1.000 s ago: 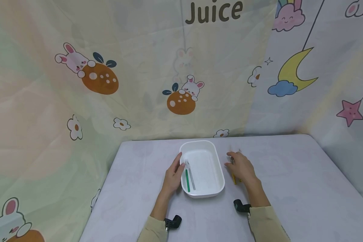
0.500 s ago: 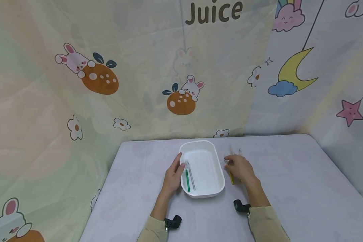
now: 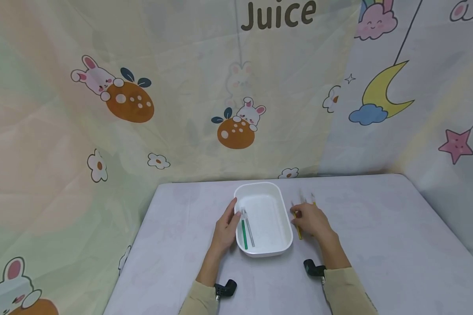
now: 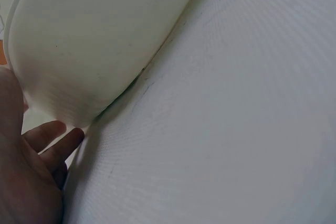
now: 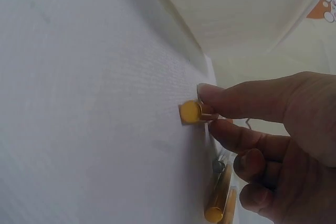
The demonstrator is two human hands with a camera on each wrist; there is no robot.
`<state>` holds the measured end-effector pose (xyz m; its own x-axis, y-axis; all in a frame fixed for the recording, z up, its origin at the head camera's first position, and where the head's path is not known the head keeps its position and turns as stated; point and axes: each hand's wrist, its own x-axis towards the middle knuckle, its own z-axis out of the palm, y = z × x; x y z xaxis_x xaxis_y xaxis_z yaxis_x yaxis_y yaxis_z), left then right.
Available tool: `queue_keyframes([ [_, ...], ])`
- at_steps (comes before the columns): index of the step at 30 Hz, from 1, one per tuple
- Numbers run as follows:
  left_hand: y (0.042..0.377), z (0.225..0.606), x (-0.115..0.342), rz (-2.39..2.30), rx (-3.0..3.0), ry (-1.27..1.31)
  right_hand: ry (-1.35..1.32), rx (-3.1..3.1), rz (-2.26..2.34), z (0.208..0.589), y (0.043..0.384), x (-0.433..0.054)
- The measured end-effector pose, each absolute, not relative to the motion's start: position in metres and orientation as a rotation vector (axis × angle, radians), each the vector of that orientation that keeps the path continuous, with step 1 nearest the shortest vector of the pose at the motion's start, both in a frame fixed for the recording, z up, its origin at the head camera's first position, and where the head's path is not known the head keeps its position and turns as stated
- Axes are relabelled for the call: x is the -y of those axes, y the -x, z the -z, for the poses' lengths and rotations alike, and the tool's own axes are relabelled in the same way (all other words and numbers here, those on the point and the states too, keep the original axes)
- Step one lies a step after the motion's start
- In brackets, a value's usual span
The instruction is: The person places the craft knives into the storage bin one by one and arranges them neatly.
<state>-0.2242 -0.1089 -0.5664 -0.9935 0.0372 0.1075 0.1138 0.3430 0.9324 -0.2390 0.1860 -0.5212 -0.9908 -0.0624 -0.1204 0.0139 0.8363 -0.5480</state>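
Note:
A white plastic tray stands in the middle of the table. Along its left side lie a green pen-like stick and a silver one, both with pale clear tips. My left hand holds the tray's left side, thumb near the rim and fingers against the outer wall. Right of the tray, my right hand pinches a slim gold stick between thumb and fingers, low over the table. Other gold sticks lie beneath that hand, partly hidden; a pale tip shows beyond it.
A white cloth covers the table. A patterned fabric backdrop rises at its far edge and along the sides. Black camera mounts sit on both wrists, below the tray's near edge.
My right hand has moved slightly left and nearer, drawing one gold stick toward the tray and away from the others. The left hand and the tray have stayed put.

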Motion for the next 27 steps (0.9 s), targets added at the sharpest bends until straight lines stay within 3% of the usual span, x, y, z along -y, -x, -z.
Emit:
queue_keyframes([
  [27,0.224,0.5669,0.1093,1.77,2.506,0.144,-0.035,-2.953,0.963,0.5186,0.2395,-0.1794],
])
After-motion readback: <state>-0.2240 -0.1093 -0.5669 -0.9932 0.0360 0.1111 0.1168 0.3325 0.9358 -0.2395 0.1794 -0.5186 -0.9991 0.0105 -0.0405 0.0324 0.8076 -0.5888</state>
